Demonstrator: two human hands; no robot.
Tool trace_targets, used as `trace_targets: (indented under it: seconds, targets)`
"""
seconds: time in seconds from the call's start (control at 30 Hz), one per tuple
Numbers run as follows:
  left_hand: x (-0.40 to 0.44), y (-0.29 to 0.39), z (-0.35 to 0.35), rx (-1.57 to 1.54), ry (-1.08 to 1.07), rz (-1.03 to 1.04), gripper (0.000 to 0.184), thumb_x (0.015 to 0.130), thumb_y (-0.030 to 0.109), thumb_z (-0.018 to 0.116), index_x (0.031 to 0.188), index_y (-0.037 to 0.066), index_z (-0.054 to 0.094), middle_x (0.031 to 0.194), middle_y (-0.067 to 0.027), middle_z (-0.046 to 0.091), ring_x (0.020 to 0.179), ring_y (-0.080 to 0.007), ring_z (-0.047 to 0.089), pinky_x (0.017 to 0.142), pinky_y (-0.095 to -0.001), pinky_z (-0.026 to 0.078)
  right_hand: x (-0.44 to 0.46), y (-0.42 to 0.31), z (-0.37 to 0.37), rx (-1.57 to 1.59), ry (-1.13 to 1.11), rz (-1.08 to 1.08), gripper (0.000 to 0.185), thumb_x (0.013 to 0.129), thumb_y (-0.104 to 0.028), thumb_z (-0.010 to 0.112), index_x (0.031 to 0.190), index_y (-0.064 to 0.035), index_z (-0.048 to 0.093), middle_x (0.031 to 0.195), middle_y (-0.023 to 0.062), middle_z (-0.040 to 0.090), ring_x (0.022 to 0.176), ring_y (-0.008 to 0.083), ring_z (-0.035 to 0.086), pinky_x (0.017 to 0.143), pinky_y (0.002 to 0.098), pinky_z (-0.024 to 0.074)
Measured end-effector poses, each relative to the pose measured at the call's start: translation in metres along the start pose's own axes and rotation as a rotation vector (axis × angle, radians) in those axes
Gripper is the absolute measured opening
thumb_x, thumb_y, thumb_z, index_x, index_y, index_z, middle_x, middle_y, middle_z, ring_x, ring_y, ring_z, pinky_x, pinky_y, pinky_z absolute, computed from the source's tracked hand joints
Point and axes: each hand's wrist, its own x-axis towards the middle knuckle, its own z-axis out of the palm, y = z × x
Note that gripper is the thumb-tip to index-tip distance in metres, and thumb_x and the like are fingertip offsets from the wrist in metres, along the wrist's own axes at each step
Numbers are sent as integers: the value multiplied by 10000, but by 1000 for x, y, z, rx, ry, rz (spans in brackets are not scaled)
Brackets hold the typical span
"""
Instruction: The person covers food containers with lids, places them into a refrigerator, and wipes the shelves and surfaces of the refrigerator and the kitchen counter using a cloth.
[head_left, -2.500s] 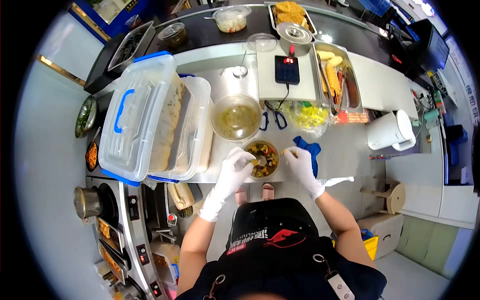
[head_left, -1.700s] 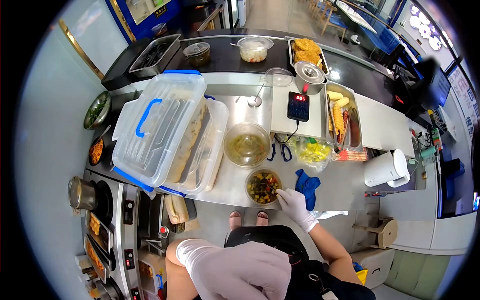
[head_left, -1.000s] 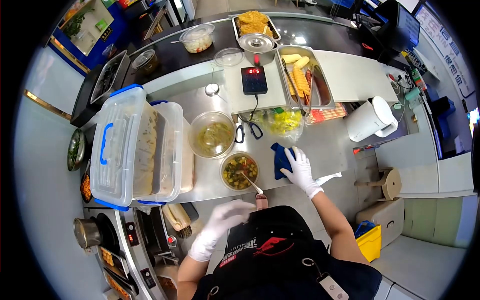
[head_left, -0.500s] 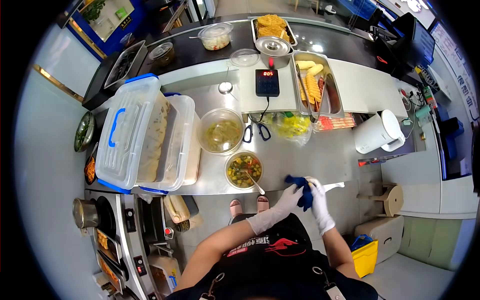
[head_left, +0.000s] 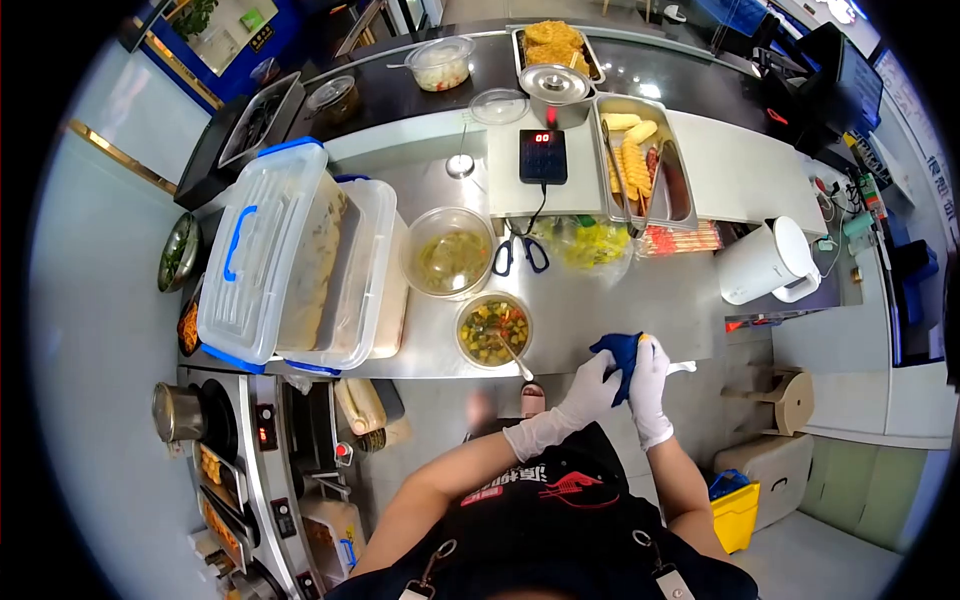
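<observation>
Both my hands wear whitish gloves and meet over the front edge of the steel counter. Between them is a crumpled dark blue item (head_left: 622, 362), soft like a cloth or a glove; its exact kind I cannot tell. My left hand (head_left: 590, 392) grips it from the left with bent fingers. On the other side my right hand (head_left: 652, 385) is closed around its right part, with a small yellow-orange bit at the fingertips. Left of the hands stands a bowl of diced vegetables (head_left: 494, 330) with a spoon (head_left: 517, 358) leaning in it.
A clear bowl of pale liquid (head_left: 449, 252), scissors (head_left: 521, 256) and a bag of yellow-green pieces (head_left: 585, 245) lie farther back. Large lidded plastic bins (head_left: 262, 255) fill the left. Behind are a scale (head_left: 543, 157) and a corn tray (head_left: 683, 205); a white kettle (head_left: 765, 262) stands right.
The view has shifted slightly. My hands have drawn closer around the blue item, which is more upright and more covered by my right hand. One foot has moved back. The scale's display reads differently.
</observation>
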Motion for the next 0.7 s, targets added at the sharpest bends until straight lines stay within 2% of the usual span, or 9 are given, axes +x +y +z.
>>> trace_targets:
  seconds: [0.07,0.2,0.27,0.33,0.37,0.5,0.53,0.6,0.7]
  targets:
    - [-3,0,2,-203,99,91,156,837,8,541,992,-10,553,880,-56,599,862,-158,606,805,-266,470,13,-5,5,-46,1,-89,231,947,-120,424,746,-21,479,670,-38,430,619,62,378,545,238,348]
    - [-36,54,-41,-19,-148,31,240,849,47,570,1084,0,576,963,-68,631,875,-135,611,798,-273,482,65,36,-1,-337,-76,-110,297,976,-152,368,809,2,560,725,37,586,659,82,540,595,253,443]
    - [-54,43,-62,-63,-158,6,205,873,84,572,1060,7,609,890,-42,639,798,-96,604,733,-246,488,77,37,10,-449,-93,-175,160,910,-153,504,841,-24,571,782,132,583,744,196,527,688,333,420]
    - [-72,51,-94,-7,-71,-33,190,902,97,539,1046,9,627,802,-14,613,696,-68,565,653,-213,477,85,39,17,-893,-162,-588,166,869,-180,568,940,-33,600,875,139,599,879,261,559,798,382,423]
    - [-82,38,-108,-72,66,-124,187,907,103,527,1026,13,640,763,11,586,661,-57,534,608,-206,463,77,29,19,-1098,-110,-797,374,783,-197,655,1110,-39,569,1029,161,577,1020,345,508,899,435,374]
    - [-97,-29,-163,-311,714,-211,160,935,198,556,972,83,662,695,40,564,524,-40,477,481,-180,385,39,-2,28,-845,-417,-849,529,713,-143,692,1197,-27,510,1049,165,561,972,347,519,857,418,405]
    - [-95,-69,-180,-223,775,-167,187,931,187,559,1054,64,626,727,16,575,556,-52,503,496,-189,414,38,11,30,-901,-713,-658,542,708,-135,686,1210,-33,505,990,136,570,932,318,535,804,409,424]
    - [-85,-69,-191,-270,775,-249,255,921,153,564,1147,34,564,797,-18,588,611,-75,546,525,-203,457,10,15,42,-807,-774,-894,554,706,-143,687,1224,-58,509,917,97,573,864,283,549,750,392,439]
    - [-65,-74,-192,-341,727,-234,305,911,105,561,1197,9,517,871,-39,593,662,-97,582,555,-216,491,-4,32,65,-703,-862,-922,479,718,-130,674,1180,-81,554,876,66,576,810,258,556,703,364,453]
